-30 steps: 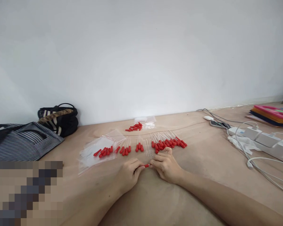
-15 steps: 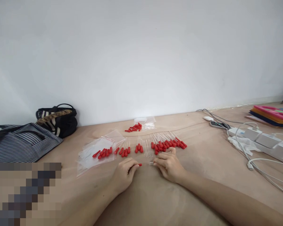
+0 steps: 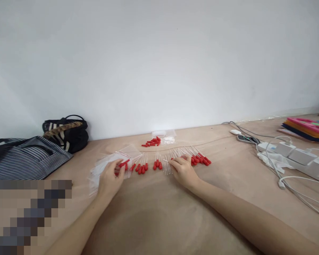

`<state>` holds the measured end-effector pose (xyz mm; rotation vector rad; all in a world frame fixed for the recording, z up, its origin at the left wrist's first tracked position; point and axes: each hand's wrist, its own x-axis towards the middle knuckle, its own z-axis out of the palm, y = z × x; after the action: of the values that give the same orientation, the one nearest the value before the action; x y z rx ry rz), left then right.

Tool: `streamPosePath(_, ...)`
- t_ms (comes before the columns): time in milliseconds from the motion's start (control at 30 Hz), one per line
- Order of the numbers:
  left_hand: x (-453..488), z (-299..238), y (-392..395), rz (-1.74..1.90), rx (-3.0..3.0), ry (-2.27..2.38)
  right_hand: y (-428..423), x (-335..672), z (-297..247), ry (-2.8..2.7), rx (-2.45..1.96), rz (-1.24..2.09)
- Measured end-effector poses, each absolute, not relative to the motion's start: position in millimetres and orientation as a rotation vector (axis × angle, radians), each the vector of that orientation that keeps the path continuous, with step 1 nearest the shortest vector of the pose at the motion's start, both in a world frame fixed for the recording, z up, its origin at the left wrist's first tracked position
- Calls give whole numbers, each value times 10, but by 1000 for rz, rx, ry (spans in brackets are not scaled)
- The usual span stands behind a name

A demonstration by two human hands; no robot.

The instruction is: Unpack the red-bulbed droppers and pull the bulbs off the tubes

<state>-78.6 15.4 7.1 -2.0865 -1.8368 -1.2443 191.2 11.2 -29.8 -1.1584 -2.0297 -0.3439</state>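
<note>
Droppers (image 3: 199, 159) lie flat in a row across the middle of the floor (image 3: 159, 219), short of the wall (image 3: 159, 63). Clear bags (image 3: 103, 166) sit at the row's left end. Loose red bulbs (image 3: 152, 142) lie nearer the wall. A striped bag (image 3: 23, 157) and a black bag (image 3: 66, 132) fill the far left corner. A power strip (image 3: 297, 156), cables (image 3: 295, 187) and a phone (image 3: 246, 139) line the right edge, so nothing crowds the row.

The left hand (image 3: 109, 180) rests on the bags, fingers curled over red bulbs. Whether it pinches one I cannot tell. The right hand (image 3: 183, 170) lies palm down on the row. Its thumb and forefinger are pressed together on a bare tube (image 3: 165, 161).

The droppers' long axes run from the person toward the wall, bulbs nearer, glass tips farther. At the right end they fan out, bulbs slanting right.
</note>
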Motion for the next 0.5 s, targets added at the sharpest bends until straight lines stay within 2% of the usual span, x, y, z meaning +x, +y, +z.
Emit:
streamPosePath(133,-1036,168,192,-1022,-1888,-2095,278,1732,-237,-2093,-1424,-394)
streamPosePath(267,-1142,108,208,-866,-1896,-2138,360,1644,-269,-2075,-1510,-403)
streamPosePath(500,-1007,23,189,-946,-1862,-1690,351,1613,-289,-2047,-1572,-404)
